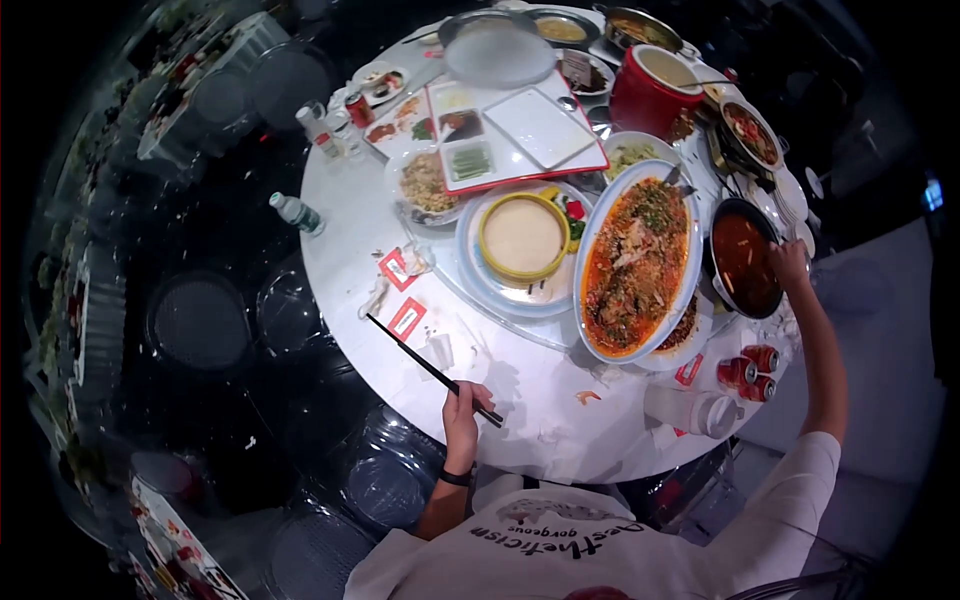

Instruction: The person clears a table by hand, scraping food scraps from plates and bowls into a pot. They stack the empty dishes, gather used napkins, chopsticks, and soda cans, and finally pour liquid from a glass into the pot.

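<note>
My left hand (462, 428), with a dark band at the wrist, is closed around black chopsticks (412, 354) above the near edge of the white table. They point up and left towards crumpled tissue. My right hand (789, 262) is closed at the right rim of a black bowl (741, 261) of red-brown broth; what its fingers hold is too small to tell. Left of that bowl lies a long oval plate (638, 262) of food in red sauce. Further left, a yellow-rimmed round dish (522, 236) stands on a large plate.
A red pot (652, 92) stands at the back right. Several red cans (738, 373) and a clear plastic container (706, 411) are near the right front edge. A bottle (297, 214) stands at the left edge. Stools (201, 320) are on the dark floor at left.
</note>
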`<state>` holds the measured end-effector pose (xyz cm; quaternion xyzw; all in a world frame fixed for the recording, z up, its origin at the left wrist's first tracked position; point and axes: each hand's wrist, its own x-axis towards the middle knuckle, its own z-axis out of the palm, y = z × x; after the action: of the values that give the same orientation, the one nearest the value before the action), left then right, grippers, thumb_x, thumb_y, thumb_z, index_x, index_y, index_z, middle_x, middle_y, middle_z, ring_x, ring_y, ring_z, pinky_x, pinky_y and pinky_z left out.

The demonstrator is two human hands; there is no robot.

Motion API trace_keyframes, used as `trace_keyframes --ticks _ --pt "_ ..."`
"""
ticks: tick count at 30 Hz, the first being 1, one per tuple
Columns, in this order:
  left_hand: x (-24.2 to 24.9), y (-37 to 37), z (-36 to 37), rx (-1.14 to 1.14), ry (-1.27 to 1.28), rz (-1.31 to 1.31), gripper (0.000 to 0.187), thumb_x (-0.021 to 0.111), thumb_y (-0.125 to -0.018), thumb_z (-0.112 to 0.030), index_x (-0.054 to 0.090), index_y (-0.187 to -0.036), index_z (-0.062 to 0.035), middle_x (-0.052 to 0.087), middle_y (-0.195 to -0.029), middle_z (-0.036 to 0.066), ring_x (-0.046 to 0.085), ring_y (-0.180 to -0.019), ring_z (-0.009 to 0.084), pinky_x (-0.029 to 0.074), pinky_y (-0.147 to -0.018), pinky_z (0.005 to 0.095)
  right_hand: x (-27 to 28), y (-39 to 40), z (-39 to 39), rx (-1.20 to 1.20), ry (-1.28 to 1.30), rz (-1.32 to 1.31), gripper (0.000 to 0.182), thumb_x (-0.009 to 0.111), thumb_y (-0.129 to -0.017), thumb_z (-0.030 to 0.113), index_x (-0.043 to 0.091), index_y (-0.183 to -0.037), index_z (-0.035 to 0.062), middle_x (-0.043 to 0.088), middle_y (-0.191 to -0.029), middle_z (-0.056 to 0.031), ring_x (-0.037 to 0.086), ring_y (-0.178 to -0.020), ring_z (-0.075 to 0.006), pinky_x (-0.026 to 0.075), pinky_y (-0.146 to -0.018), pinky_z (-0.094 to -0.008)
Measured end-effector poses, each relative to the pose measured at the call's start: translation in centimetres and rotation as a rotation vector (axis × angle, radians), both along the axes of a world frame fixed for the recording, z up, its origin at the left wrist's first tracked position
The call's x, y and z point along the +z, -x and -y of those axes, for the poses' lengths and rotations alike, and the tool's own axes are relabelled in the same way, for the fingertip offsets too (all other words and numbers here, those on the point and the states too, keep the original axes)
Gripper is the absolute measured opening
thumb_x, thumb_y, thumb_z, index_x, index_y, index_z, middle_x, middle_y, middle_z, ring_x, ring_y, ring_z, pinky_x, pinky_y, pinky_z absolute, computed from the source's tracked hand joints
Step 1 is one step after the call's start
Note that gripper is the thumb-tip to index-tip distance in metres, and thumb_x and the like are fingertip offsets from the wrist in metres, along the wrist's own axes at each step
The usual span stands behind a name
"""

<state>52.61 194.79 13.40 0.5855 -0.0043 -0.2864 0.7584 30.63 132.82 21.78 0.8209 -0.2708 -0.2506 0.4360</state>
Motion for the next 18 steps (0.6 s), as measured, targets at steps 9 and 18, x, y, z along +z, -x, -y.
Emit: trace_keyframes --ticks 9,18 --pt "7.1 5.3 3.2 -0.793 -0.364 0.464 0.017 0.043 -0.095 -0.014 0.052 -0.096 0.0003 0.045 -0.057 0.008 0.042 -0.049 0.0150 0.035 -0.049 0.0294 4.9 -0.9 -3.6 0.135 -0.020 -0.040 0.022 0.052 -0.089 0.021 0.061 -0.109 0.0144 0.064 -0.099 -0.0055 0.057 -0.097 -0.0227 0.045 -0.078 -0.0483" --pt "15.2 18.9 10.5 -0.898 -0.101 0.063 0.040 0.035 -0.098 -0.027 0.051 -0.121 0.0021 0.041 -0.062 -0.003 0.034 -0.053 0.0044 0.027 -0.048 0.0202 3.4 3.1 0.3 0.719 -0.084 0.111 0.016 0.058 -0.081 0.021 0.067 -0.091 0.0133 0.058 -0.092 -0.0025 0.050 -0.094 -0.0225 0.049 -0.066 -0.0428"
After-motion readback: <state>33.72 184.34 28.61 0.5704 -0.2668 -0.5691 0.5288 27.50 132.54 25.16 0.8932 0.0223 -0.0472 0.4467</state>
